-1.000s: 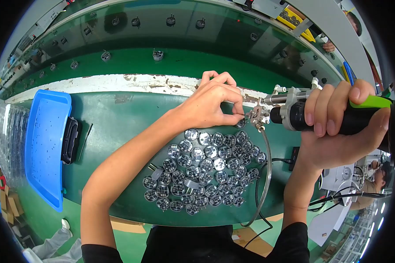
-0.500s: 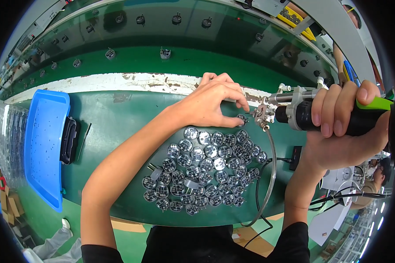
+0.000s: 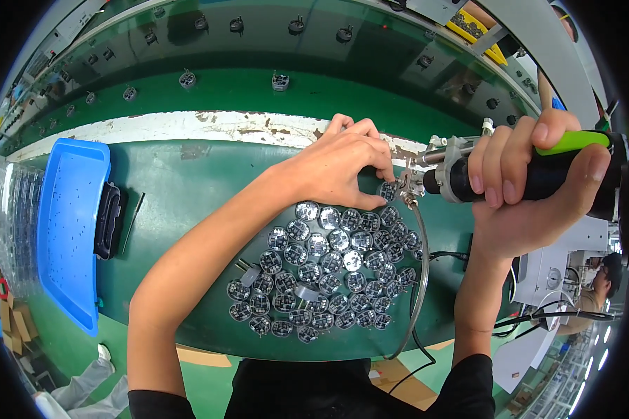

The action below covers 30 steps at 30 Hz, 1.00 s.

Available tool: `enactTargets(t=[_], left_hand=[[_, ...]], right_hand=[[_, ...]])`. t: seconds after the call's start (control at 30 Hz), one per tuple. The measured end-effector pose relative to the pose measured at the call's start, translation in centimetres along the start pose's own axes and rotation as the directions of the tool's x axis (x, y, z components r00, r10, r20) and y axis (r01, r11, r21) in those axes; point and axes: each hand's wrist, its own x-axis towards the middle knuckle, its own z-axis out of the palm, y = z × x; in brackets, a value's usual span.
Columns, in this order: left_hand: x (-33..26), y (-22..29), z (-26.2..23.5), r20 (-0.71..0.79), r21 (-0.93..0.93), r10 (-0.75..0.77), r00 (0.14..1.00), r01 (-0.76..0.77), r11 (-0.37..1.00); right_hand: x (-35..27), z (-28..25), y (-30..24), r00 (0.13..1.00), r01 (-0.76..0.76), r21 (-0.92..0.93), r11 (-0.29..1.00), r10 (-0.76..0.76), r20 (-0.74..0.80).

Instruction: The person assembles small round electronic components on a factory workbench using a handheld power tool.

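Observation:
My right hand (image 3: 531,167) is wrapped round a black power screwdriver (image 3: 538,183) with a green lever and a metal feed head (image 3: 412,183) at its tip. A clear hose (image 3: 426,272) runs down from that head. Thumb and fingers of my left hand (image 3: 349,164) close on a small round part with a circuit board inside (image 3: 387,190), right at the driver's tip. The bit's end is too small to make out. Below my left hand, several similar round parts (image 3: 328,262) lie close together on the green table (image 3: 189,279). Two grey pieces, one with metal pins (image 3: 247,274), rest among them.
On the left are a blue tray (image 3: 66,237) holding small dark specks, a black box (image 3: 109,222) and a thin black rod (image 3: 133,223). Beyond a worn white ledge (image 3: 210,127), a green conveyor (image 3: 230,91) carries spaced round parts. A black cable (image 3: 444,256) lies on the right.
The screwdriver and my right hand have moved slightly left, and its tip now meets the round part in my left hand. The parts on the conveyor have shifted right.

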Motion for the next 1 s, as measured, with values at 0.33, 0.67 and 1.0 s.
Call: enactTargets(t=[0.33, 0.67, 1.0], left_hand=[[-0.1, 0.0, 0.0, 0.0, -0.003, -0.004, 1.0, 0.004, 1.0], [-0.1, 0.1, 0.0, -0.003, 0.0, 0.003, 1.0, -0.003, 1.0], [0.3, 0.1, -0.4, -0.007, 0.021, -0.031, 0.999, 0.031, 0.999]], right_hand=[[-0.1, 0.7, 0.5, 1.0, 0.004, -0.024, 1.0, -0.004, -0.017], [0.0, 1.0, 1.1, 0.997, -0.081, -0.052, 0.995, 0.081, -0.01], [-1.2, -3.4, -5.2, 0.969, 0.095, 0.08, 0.992, -0.11, 0.22]])
